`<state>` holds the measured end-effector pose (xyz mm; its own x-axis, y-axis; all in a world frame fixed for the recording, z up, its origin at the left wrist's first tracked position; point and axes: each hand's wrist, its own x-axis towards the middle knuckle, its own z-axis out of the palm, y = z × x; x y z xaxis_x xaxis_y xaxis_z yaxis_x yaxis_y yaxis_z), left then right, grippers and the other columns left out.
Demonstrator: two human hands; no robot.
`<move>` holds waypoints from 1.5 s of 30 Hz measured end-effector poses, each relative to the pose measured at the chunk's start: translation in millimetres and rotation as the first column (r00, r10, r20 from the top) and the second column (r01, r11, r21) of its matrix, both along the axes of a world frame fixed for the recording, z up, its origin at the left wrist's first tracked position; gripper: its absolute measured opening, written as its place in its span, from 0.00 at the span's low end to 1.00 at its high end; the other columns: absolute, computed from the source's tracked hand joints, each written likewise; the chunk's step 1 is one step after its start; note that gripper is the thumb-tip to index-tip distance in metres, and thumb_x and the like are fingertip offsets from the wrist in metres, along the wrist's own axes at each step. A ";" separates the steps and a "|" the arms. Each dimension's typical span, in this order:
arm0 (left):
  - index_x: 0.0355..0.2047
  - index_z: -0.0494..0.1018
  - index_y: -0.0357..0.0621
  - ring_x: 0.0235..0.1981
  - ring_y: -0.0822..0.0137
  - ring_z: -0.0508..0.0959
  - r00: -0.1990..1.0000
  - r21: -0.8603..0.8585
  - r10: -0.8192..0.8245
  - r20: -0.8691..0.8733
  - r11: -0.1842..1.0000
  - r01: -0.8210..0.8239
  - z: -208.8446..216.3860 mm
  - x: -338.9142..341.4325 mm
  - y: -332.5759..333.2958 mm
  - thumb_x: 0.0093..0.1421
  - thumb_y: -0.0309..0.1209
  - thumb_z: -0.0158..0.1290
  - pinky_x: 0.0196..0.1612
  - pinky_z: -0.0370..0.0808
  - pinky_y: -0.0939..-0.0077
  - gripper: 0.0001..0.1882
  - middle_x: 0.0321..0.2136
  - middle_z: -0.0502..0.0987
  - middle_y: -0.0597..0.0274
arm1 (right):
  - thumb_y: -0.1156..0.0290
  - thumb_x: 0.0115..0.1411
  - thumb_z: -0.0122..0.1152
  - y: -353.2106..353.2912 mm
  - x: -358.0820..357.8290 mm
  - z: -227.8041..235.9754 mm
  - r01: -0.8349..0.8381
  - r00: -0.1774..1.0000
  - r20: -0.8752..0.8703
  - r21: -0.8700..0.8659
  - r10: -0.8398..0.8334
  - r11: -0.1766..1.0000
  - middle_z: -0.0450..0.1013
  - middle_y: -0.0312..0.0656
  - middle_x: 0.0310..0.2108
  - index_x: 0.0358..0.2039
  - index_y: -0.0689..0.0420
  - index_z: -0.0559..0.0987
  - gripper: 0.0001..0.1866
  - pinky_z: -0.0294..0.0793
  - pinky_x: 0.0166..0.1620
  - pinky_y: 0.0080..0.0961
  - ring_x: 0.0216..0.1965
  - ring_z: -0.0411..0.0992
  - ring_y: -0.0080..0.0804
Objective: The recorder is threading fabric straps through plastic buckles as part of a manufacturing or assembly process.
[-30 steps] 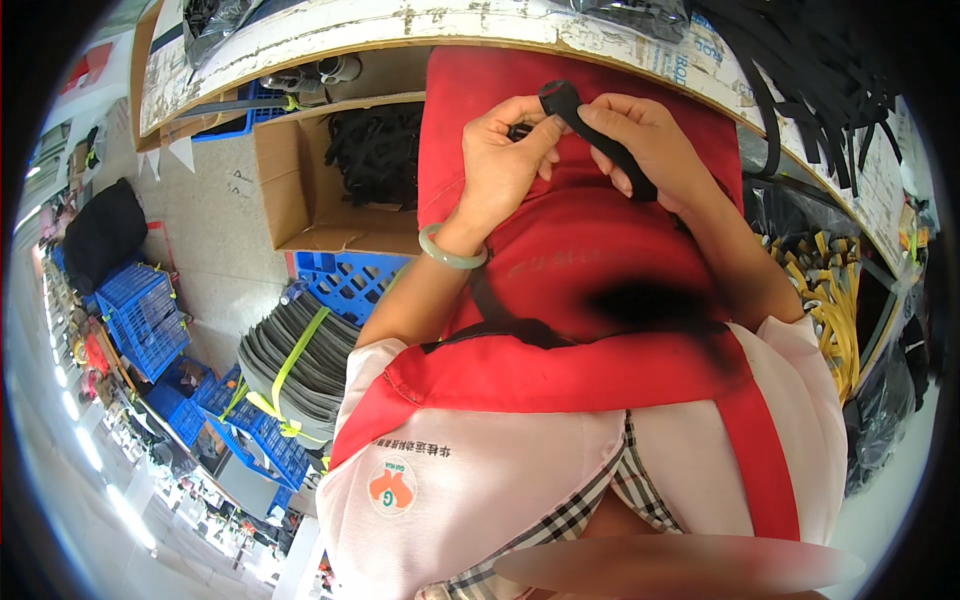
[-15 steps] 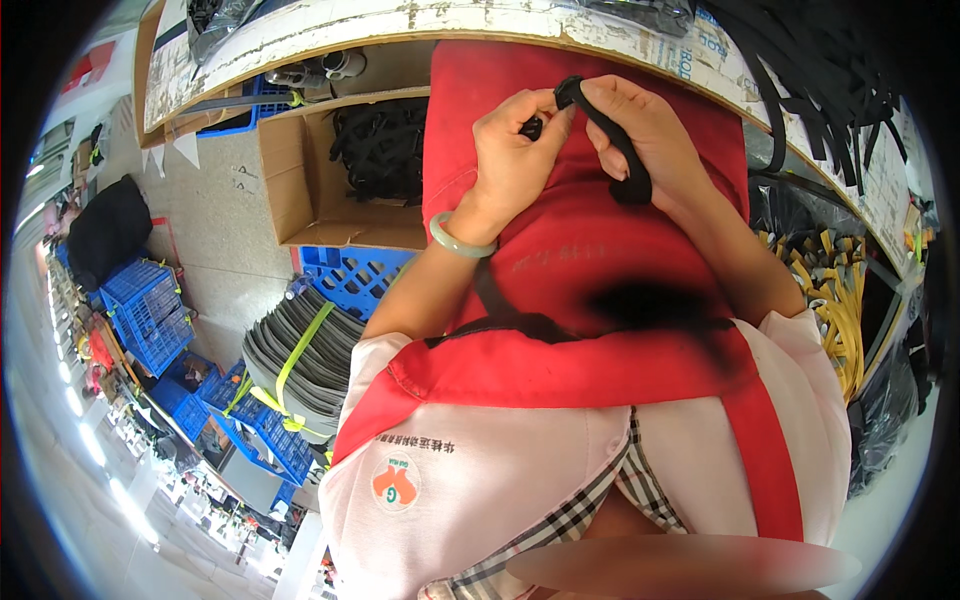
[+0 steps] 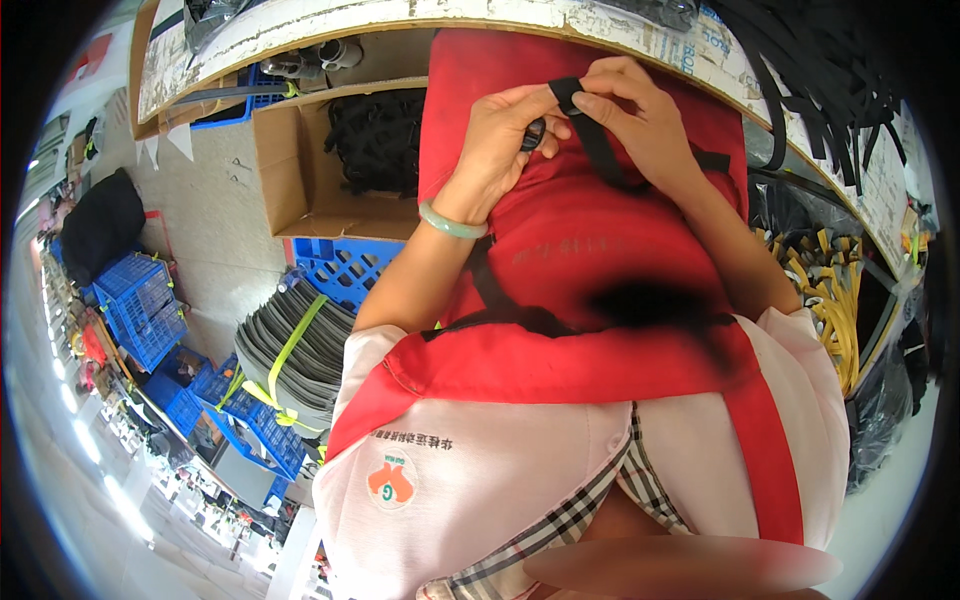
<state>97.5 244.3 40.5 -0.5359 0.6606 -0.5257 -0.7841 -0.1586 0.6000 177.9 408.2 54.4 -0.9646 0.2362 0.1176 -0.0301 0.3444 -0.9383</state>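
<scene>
A black webbing strap [image 3: 600, 155] is stretched between my two hands, above the red apron [image 3: 600, 225] on my lap. My left hand [image 3: 500, 130], with a pale green bangle [image 3: 452, 222] on its wrist, is closed on the strap's looped upper end. A black plastic buckle [image 3: 533, 134] sits in the curl of the same hand's fingers. My right hand [image 3: 635, 115] pinches the strap beside the loop between thumb and fingers. From there the strap runs down under the right wrist, and a black end [image 3: 712, 160] shows beyond it.
Ahead is the worn table edge [image 3: 400, 50], with black straps [image 3: 810, 90] hanging at the right. To the left stand a cardboard box [image 3: 285, 165] of black straps, a bundle of grey strips [image 3: 295, 345] and blue crates [image 3: 140, 310]. Yellow strips [image 3: 835, 300] lie at the right.
The strap has turned from a curled piece to a straighter length running down toward my right wrist. My right hand has moved up slightly, and more of the buckle shows in my left.
</scene>
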 end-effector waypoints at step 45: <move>0.38 0.72 0.40 0.39 0.67 0.75 0.761 -0.036 0.521 -0.387 0.816 -0.577 -43.8 -75.5 -304.1 0.62 0.25 0.51 0.48 0.74 0.73 0.04 0.37 0.76 0.59 | 0.63 0.58 0.61 168.2 8.4 -3.3 0.433 0.829 -0.167 0.795 -0.534 0.425 0.76 0.40 0.34 0.41 0.54 0.79 0.12 0.72 0.39 0.24 0.34 0.74 0.31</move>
